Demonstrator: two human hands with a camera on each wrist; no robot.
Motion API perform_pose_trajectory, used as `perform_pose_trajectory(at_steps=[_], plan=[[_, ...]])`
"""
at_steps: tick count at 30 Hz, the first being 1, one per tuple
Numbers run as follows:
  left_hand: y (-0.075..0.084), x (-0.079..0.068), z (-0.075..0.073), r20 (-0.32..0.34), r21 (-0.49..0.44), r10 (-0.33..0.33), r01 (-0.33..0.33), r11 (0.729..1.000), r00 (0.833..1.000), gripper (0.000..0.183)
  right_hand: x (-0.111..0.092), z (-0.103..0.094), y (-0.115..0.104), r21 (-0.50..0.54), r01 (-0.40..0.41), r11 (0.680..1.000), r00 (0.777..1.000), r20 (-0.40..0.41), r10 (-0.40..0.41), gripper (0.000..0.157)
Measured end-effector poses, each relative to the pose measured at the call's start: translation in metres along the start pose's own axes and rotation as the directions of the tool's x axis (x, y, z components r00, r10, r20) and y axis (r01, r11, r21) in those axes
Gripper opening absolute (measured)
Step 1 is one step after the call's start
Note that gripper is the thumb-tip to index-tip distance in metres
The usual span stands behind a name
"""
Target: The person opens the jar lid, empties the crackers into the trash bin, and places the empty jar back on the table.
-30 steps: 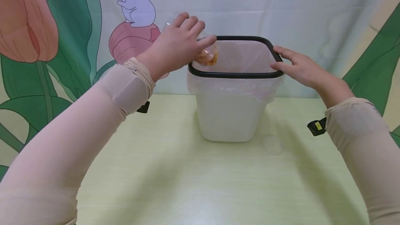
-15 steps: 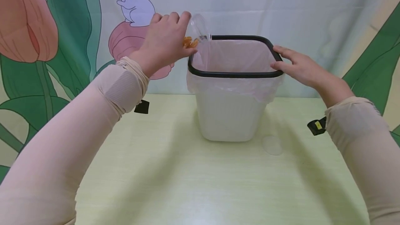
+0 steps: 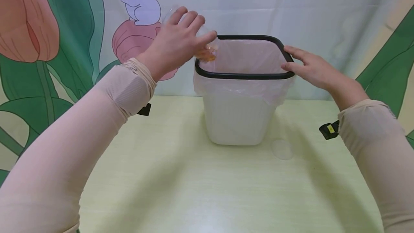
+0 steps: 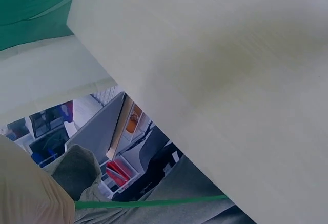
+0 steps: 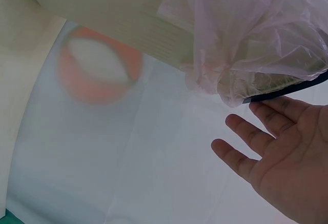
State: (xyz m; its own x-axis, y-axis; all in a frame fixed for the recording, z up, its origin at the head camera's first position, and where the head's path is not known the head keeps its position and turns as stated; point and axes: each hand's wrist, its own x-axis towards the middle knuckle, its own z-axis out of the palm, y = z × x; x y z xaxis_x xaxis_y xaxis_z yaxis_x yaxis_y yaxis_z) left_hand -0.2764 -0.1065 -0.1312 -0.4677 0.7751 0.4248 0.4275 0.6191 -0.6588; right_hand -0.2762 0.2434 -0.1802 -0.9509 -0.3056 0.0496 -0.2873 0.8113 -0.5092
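My left hand [image 3: 179,42] grips a clear plastic jar, mostly hidden behind the fingers, and tips it over the left rim of the bin. Orange pieces [image 3: 206,53] show through its lower end. The white bin [image 3: 237,118] stands on the table with a black rim ring [image 3: 244,76] over a pale pink bag [image 3: 247,55]. On the bin's right side my right hand [image 3: 312,65] rests against the rim. In the right wrist view the fingers [image 5: 246,131] of that hand are nearly straight, some touching the ring beside the bag [image 5: 246,34]. The left wrist view does not show my left hand.
A clear round lid [image 3: 281,149] lies flat on the pale table [image 3: 207,190], right of the bin's base. A printed curtain [image 3: 310,21] hangs close behind. In the left wrist view, shelves and boxes [image 4: 120,172] stand below the table edge.
Half a second ago the jar's mouth pointed up to the right; my left hand has since turned it downward over the bin again. My right hand has stayed on the rim.
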Motion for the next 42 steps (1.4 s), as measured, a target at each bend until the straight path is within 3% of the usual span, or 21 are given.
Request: perform_pose_trajectory(at_steps=[4,8,11,16,23,30,35,42], plan=[[-0.001,0.000,-0.001,0.011,0.047,0.034,-0.035,0.998,0.999,0.051,0.001,0.001,0.000,0.000,0.003,1.000,1.000,0.004,-0.003,0.071],[-0.002,0.000,-0.003,-0.019,0.073,0.048,-0.047,0.996,0.999,0.051,0.002,0.001,0.000,0.007,0.005,1.000,1.000,0.008,-0.005,0.070],[-0.002,0.000,-0.004,-0.044,0.054,0.041,-0.038,0.998,0.998,0.046,0.004,0.001,0.001,0.011,0.008,1.000,1.000,0.011,-0.008,0.071],[-0.002,-0.002,-0.004,-0.006,0.035,0.019,-0.019,0.999,1.000,0.046,0.004,0.001,0.001,0.006,0.013,1.000,1.000,0.015,-0.013,0.071],[-0.002,-0.003,0.000,-0.027,0.017,-0.006,0.007,1.000,1.000,0.044,0.004,0.000,0.005,0.004,-0.002,1.000,1.000,0.017,0.002,0.070],[0.001,0.001,0.001,0.016,0.010,-0.033,0.033,0.999,0.999,0.049,-0.002,-0.005,0.009,0.005,-0.022,1.000,1.000,0.018,0.022,0.070],[0.004,0.002,0.001,0.073,0.015,-0.054,0.054,0.998,0.996,0.064,-0.004,-0.006,0.010,0.000,-0.026,1.000,1.000,0.018,0.026,0.070],[0.005,-0.001,0.002,0.079,-0.017,-0.101,0.102,0.995,0.992,0.069,-0.004,-0.007,0.009,0.001,-0.028,1.000,0.999,0.017,0.028,0.070]])
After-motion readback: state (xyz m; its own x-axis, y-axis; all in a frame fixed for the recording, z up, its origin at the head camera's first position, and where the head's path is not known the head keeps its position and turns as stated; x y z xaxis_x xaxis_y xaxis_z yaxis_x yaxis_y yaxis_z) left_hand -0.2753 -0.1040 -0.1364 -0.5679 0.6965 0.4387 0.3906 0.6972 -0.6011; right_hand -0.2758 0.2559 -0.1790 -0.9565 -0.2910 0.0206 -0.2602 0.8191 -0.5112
